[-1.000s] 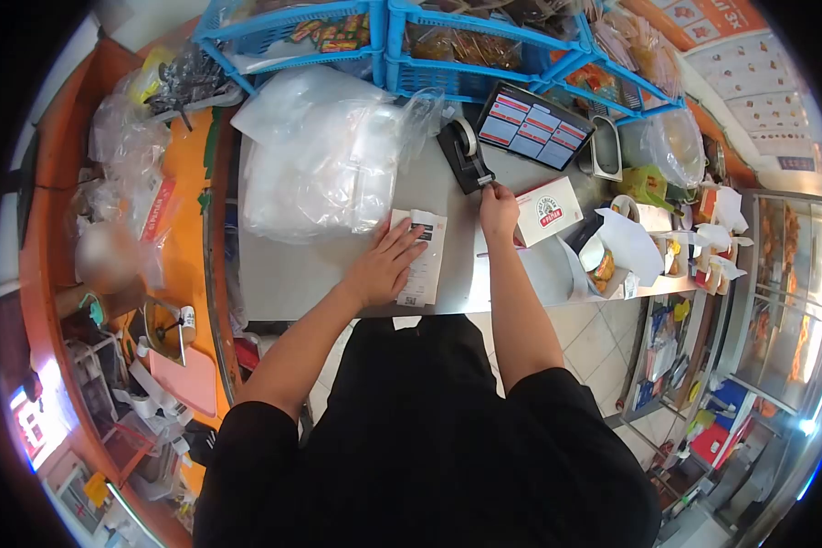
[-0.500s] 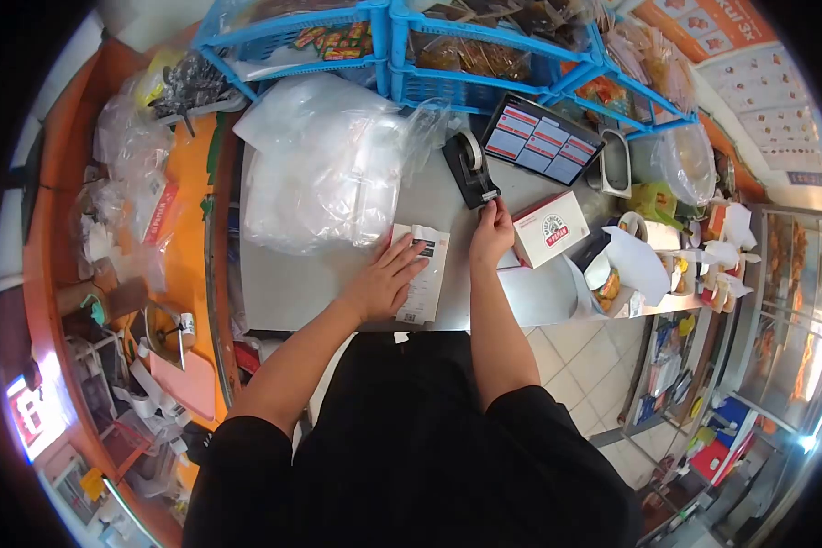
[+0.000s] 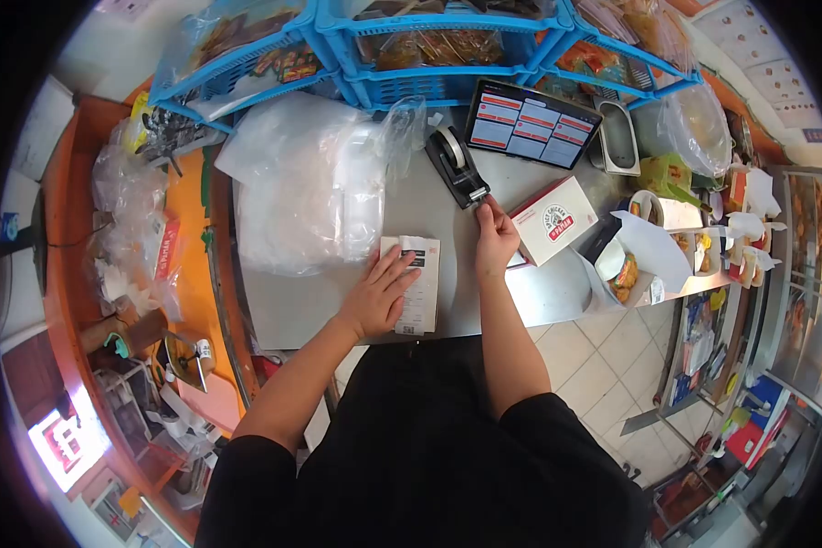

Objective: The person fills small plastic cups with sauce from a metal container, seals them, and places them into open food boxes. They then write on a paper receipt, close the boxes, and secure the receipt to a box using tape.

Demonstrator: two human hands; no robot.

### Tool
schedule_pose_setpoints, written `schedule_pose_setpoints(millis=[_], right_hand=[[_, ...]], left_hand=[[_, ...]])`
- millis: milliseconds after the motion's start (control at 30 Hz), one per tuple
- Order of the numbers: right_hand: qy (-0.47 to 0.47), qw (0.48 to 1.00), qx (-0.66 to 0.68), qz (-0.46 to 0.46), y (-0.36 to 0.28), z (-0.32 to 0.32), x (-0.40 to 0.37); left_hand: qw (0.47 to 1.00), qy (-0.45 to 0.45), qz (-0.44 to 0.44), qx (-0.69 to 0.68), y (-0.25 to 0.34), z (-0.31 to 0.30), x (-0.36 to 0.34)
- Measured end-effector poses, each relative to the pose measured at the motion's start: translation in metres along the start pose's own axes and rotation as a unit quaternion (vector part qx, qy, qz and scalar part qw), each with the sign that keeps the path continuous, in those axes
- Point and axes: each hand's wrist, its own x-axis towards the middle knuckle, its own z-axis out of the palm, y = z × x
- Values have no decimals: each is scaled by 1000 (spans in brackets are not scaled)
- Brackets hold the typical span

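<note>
Your left hand (image 3: pixel 374 297) lies flat, fingers spread, on the long paper receipt (image 3: pixel 420 274), mid-surface (image 3: pixel 288 306). Your right hand (image 3: pixel 495 239) pinches shut at the black tape dispenser (image 3: pixel 455 164)'s near end. Crinkled clear bags (image 3: pixel 310 183) left; white carton (image 3: pixel 554 217) right.

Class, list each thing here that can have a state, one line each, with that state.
left hand, open, pressed flat on the receipt
right hand, fingertips pinched at the tape dispenser cutter
receipt, lying flat on the counter
tablet, screen lit
white box, closed
</note>
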Motion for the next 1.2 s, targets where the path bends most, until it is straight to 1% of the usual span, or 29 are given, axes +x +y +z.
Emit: schedule_pose_setpoints(millis=[67,133,167,233,267,300,367,400,433,500,533,567,633,667,733,833,933,967,1000,1033,1100,1133,1167,1200], right_hand=[[13,1000,16,13,1,-2,0],[1,995,89,44,2,-7,4],[5,994,94,47,0,-11,5],[-43,986,136,86,-11,-18,3],[-50,992,88,80,-22,-15,1],[-45,991,89,86,-26,-12,0],[-26,998,-25,49,-25,-3,-2],[-17,999,-36,7,-18,0,-2],[-12,999,-35,7,-15,2,-2],[5,991,-133,-18,-10,5,-3],[28,983,-172,-65,-7,8,-3],[32,983,-171,-63,-7,12,-2],[60,964,-242,-91,-10,17,0],[62,964,-243,-92,-9,19,2],[95,957,-268,-52,-11,23,4],[95,964,-245,-49,-20,26,3],[105,958,-258,-72,-12,10,-14],[87,964,-237,79,-25,1,-21],[53,980,-143,131,-32,-9,-31],[18,981,-50,187,-38,-18,-44],[-18,965,-7,262,-69,-27,-69],[-46,946,20,320,-78,-34,-78],[-87,924,100,358,-90,-40,-86],[-122,915,103,370,-96,-43,-97]], left_hand=[[1000,-7,-1,1,0,2,0],[1000,-12,-4,6,-1,1,0],[1000,-9,-4,1,-1,2,0],[1000,-11,-7,-3,-3,2,1],[1000,-9,-6,-3,-3,3,1],[1000,-8,-6,-5,-2,4,0],[1000,-13,-7,-9,-2,4,-1],[1000,-9,-7,-10,-3,4,0],[1000,-13,-4,-10,-3,4,2],[1000,-12,-10,-4,-2,4,1],[1000,-16,-9,-4,-2,5,1],[1000,-14,-8,-2,-2,5,1],[1000,-13,-7,-2,-2,5,1],[1000,-11,-5,0,-2,5,2],[1000,-7,-2,1,-3,5,2],[1000,-4,-3,-3,-2,5,1],[1000,-4,-5,-6,-1,1,4],[1000,-14,3,-1,-1,-1,6],[1000,-26,7,2,0,-4,4],[1000,-29,-4,-5,1,-5,1],[1000,11,23,-8,-2,-10,1],[1000,14,18,-15,-2,-16,1],[1000,16,10,-8,-1,-22,2],[1000,19,3,0,-2,-25,1]])
